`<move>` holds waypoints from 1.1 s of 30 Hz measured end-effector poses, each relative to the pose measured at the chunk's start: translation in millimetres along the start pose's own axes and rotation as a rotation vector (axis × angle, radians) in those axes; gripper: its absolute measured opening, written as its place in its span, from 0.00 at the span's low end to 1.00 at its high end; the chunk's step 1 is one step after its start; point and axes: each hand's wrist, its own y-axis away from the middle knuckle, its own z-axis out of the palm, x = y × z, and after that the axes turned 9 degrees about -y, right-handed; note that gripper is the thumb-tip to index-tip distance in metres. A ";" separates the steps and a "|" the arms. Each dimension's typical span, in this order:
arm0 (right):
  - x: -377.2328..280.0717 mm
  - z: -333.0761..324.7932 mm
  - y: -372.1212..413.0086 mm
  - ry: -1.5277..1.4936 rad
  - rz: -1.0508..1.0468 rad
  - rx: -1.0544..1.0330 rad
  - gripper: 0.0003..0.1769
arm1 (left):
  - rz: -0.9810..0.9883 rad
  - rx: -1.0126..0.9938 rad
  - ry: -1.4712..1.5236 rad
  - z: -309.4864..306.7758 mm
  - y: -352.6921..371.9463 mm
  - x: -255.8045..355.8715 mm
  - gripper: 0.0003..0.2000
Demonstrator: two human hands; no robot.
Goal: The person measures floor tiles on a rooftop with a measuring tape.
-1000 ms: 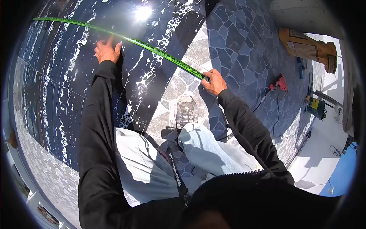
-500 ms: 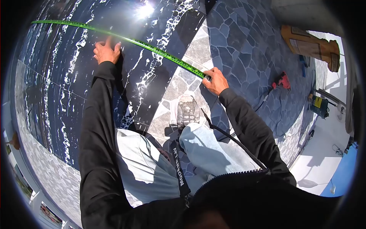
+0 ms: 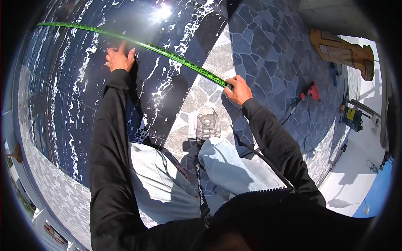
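A bright green tape measure (image 3: 180, 59) is stretched across a glossy black tile surface with white veins (image 3: 144, 71), from the far left to my right hand (image 3: 239, 92). That hand is closed around the tape's near end, thumb and fingers pinching it above the stone-patterned floor. My left hand (image 3: 119, 59) rests on the black surface just below the tape, fingers spread, index fingertip right at the tape's edge. Nothing is held in it.
Stone-patterned floor (image 3: 268, 54) lies to the right, partly in shadow. On it are a red tool (image 3: 310, 91) with a cord, a brown paper sack (image 3: 341, 52) and a dark green box (image 3: 352, 119). My shoe (image 3: 208, 122) stands beside the black surface's edge.
The view has shifted very slightly, so everything appears a little further right. Both hands and the tape keep essentially the same positions.
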 end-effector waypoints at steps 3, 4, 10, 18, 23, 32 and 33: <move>-2.1 -0.5 -0.6 -0.002 0.014 -0.005 0.21 | -0.008 -0.021 0.015 -3.2 -0.3 1.8 0.24; -2.6 -0.8 -0.4 -0.003 0.023 -0.007 0.21 | -0.013 -0.024 -0.007 -4.0 -0.1 2.9 0.25; -0.1 1.1 -0.8 0.031 0.007 0.007 0.21 | -0.013 -0.038 -0.022 -0.4 -2.2 2.4 0.25; -5.5 0.0 -0.2 0.040 0.015 0.047 0.20 | -0.005 -0.046 -0.039 1.5 -3.1 -0.2 0.25; -6.6 -0.8 1.1 0.033 0.016 0.038 0.20 | -0.016 -0.035 -0.053 1.6 -1.3 1.9 0.27; -8.6 -1.8 1.0 0.019 0.026 0.038 0.19 | -0.015 -0.059 -0.024 -1.0 -1.3 1.6 0.27; -8.2 -2.3 0.4 0.021 0.025 0.040 0.19 | -0.017 -0.052 -0.015 -1.0 -1.2 2.4 0.27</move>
